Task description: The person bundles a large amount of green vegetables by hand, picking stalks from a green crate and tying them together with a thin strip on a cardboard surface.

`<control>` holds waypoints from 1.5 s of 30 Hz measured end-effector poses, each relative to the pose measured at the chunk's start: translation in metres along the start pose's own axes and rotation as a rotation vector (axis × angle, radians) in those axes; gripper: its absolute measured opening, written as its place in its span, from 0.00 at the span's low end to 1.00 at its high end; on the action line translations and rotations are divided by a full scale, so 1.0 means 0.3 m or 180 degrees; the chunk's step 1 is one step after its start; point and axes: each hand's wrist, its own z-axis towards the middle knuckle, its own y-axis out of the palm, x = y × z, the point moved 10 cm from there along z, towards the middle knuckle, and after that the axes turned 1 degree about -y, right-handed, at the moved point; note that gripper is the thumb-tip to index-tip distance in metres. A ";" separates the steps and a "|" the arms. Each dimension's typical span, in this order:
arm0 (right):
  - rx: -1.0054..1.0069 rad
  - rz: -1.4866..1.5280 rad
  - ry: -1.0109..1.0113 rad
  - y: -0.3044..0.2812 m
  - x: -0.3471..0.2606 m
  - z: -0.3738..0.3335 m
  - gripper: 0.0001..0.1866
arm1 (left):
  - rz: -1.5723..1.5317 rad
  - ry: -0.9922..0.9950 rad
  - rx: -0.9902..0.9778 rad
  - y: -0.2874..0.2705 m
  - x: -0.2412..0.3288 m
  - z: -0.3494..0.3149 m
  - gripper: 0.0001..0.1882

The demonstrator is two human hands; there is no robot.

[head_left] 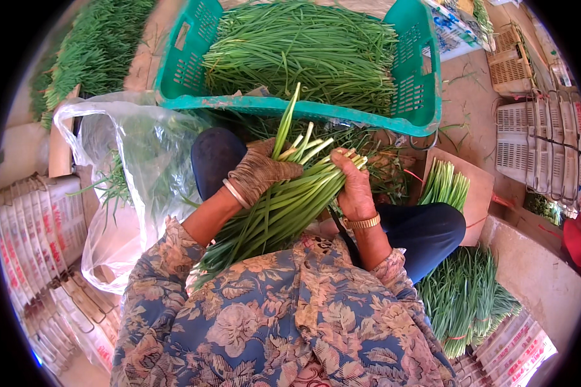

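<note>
A bunch of long green chives (297, 206) lies across my lap, its pale stem ends pointing away to the right. My right hand (354, 190), bare with a gold watch band at the wrist, is closed round the stem end of this bunch. My left hand (263, 171), in a worn brown glove, is closed on several chives (286, 126) whose pale ends stick up past the thumb. The left fingertips are partly hidden by the leaves. Straight ahead stands a green plastic crate (284, 106) heaped with loose chives (303, 51).
A clear plastic bag (148, 129) slumps at my left. Beyond it lies a green pile of chives (103, 45). On the right are an upright bundle (445, 184), more bundled chives (461, 297) and stacked pale crates (542, 145). More crates (42, 226) stand at the left.
</note>
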 end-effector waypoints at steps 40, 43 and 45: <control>0.0125 -0.0027 0.0000 -0.007 0.030 -0.007 0.06 | -0.0204 -0.0208 -0.0335 0.078 -0.046 0.009 0.13; -0.0022 -0.0010 -0.0070 0.017 0.009 -0.008 0.06 | -0.0193 -0.0294 -0.0517 0.093 -0.034 0.017 0.13; -0.0080 -0.0063 -0.0090 0.026 0.003 -0.004 0.06 | -0.0227 -0.0307 -0.0411 0.084 -0.037 0.028 0.13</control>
